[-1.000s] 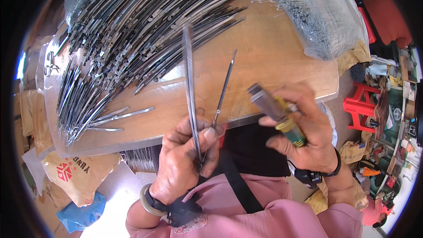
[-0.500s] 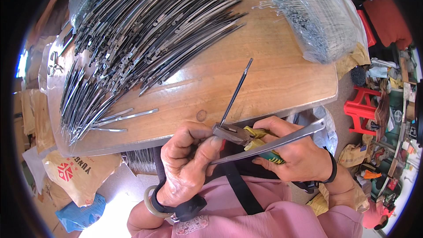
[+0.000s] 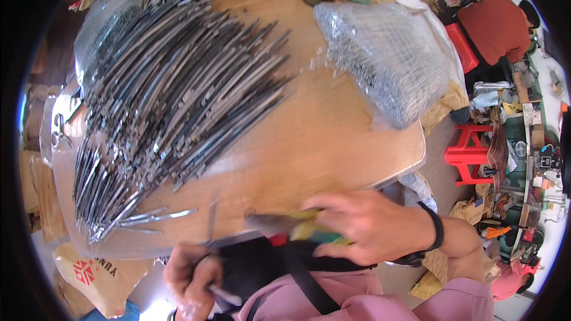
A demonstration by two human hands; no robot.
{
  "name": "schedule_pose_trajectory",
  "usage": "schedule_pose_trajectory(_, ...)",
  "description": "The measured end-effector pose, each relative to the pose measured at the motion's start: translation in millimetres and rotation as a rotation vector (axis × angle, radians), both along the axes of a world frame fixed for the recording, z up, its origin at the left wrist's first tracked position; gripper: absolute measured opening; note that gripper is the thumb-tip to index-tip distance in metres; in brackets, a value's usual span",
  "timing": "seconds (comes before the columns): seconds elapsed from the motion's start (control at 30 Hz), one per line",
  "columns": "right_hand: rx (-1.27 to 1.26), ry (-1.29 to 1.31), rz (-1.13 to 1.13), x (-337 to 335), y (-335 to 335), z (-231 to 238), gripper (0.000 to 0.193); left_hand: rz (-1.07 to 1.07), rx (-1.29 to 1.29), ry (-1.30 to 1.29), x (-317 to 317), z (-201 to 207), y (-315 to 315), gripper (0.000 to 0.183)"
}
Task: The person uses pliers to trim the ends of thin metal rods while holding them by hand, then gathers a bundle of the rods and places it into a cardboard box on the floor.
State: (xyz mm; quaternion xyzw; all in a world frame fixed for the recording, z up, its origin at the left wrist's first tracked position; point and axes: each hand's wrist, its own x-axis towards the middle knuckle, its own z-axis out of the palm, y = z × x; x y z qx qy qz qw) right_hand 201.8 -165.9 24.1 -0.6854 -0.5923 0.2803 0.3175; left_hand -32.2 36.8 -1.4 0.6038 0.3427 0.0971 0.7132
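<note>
Pliers (image 3: 291,224) aimed left; right hand (image 3: 372,226) curled around; left hand (image 3: 191,276) lower, gripping strip (image 3: 212,223)

We record dark printed lettering (image 3: 106,269) and a red emblem (image 3: 83,273) on the tan bag (image 3: 110,298), left of the left hand's (image 3: 193,274) grip. We find the pliers (image 3: 276,224) in the right hand (image 3: 369,226) too blurred to read.

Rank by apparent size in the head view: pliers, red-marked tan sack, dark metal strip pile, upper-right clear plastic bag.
1. Dark metal strip pile
2. Upper-right clear plastic bag
3. Red-marked tan sack
4. Pliers, partly hidden by the right hand
</note>
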Motion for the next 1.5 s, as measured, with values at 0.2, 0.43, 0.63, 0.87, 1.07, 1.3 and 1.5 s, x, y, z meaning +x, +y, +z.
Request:
schedule_pose_trajectory(0.2, 0.254, -0.553, -0.39, 73, 22, 5, 0.023, 0.44, 0.471, 0.072, -54, -5, 65, 0.01)
schedule_pose_trajectory(0.43, 0.237, -1.019, -0.139, 101, 50, -9, 0.02, -0.077, 1.525, 0.272, -15, 18, 82, 0.026)
schedule_pose_trajectory(0.63, 0.41, -0.83, -0.307, 76, 70, 10, 0.023, -0.358, 1.162, -0.03, 54, 16, 52, 0.024)
schedule_pose_trajectory(0.87, 0.774, 0.096, -0.553, 59, 27, 47, 0.018, -0.515, 1.437, 0.067, 94, -9, 50, 0.027)
schedule_pose_trajectory(1.07, 0.804, 0.605, -0.759, 27, -19, 6, 0.019, -0.446, 1.359, 0.0, 96, -6, 39, 0.021)
schedule_pose_trajectory(1.3, 0.302, -0.028, -0.83, 12, -65, -24, 0.017, -0.095, 0.186, 0.035, 75, 24, 20, 0.011)
schedule_pose_trajectory(1.5, 0.608, 1.212, -0.991, -8, -90, -31, 0.019, 0.178, -0.545, -0.183, 33, 25, -11, 0.047)
